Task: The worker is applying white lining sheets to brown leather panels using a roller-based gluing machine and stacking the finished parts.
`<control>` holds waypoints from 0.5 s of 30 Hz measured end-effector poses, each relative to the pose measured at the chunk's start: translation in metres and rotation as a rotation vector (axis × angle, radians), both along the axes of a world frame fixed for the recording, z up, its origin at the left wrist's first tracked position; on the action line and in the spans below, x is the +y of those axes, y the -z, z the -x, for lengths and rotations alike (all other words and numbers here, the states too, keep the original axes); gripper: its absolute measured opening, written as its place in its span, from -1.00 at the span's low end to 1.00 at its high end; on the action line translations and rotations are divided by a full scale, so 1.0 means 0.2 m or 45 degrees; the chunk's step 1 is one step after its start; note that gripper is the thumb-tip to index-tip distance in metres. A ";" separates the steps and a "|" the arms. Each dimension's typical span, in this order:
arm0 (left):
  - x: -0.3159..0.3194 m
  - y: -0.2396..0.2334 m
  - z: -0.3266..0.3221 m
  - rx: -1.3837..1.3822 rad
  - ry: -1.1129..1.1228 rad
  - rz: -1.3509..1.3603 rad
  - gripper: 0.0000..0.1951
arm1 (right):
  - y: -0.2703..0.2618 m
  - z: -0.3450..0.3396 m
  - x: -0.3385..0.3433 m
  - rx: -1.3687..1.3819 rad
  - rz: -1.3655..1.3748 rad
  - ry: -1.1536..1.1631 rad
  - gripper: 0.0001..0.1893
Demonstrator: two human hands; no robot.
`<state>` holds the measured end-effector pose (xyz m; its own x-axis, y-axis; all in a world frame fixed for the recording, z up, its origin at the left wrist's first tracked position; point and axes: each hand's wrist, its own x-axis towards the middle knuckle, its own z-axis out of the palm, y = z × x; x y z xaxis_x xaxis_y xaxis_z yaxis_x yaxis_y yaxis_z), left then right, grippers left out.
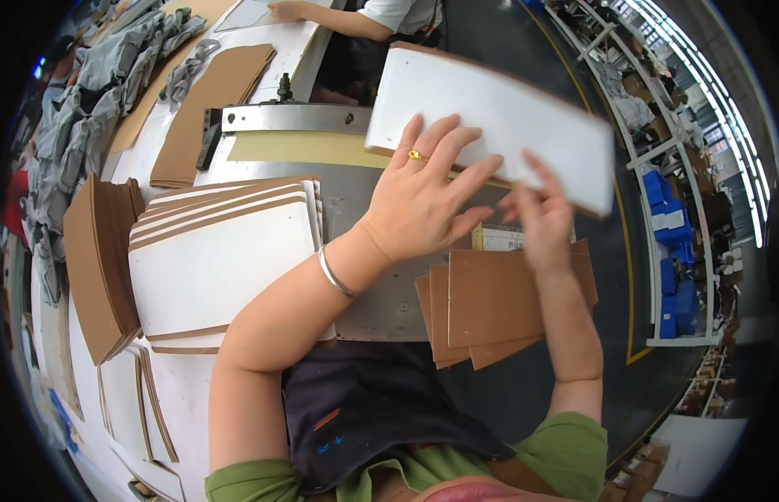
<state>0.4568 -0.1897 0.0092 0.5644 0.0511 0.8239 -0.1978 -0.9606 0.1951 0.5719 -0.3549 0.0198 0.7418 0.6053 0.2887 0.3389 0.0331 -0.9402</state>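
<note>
A white-faced board point(490, 119) with brown edges lies slantwise over the steel machine bed point(364, 207) and juts past its right side. My left hand point(433, 188), with a ring and a bracelet, touches the near part of the board's white face, fingers spread. My right hand point(540, 213) is blurred beside the board's near edge; whether it grips the board cannot be told. Below my right hand are several brown boards point(496, 301), fanned out at the bed's right edge. Left of the bed sits a fanned stack of white boards point(226, 270) with brown edges.
Brown boards point(100, 270) stand at far left, and more point(207, 119) lie behind. A metal bar point(295, 118) crosses the bed above a yellow strip point(301, 146). Grey cloth pieces point(113, 81) are heaped at upper left. Another person's arm point(339, 22) reaches across the far table. Shelving point(672, 188) stands right.
</note>
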 end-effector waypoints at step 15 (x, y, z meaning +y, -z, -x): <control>-0.01 0.17 0.03 1.125 -0.569 -0.199 -0.42 | 0.26 -0.12 0.04 -1.390 1.038 -0.070 -0.54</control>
<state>0.4504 -0.1909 -0.0248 0.9327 0.3349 0.1341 0.3424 -0.9388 -0.0369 0.5962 -0.3463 -0.0328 0.3377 0.9054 0.2573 0.9318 -0.3602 0.0443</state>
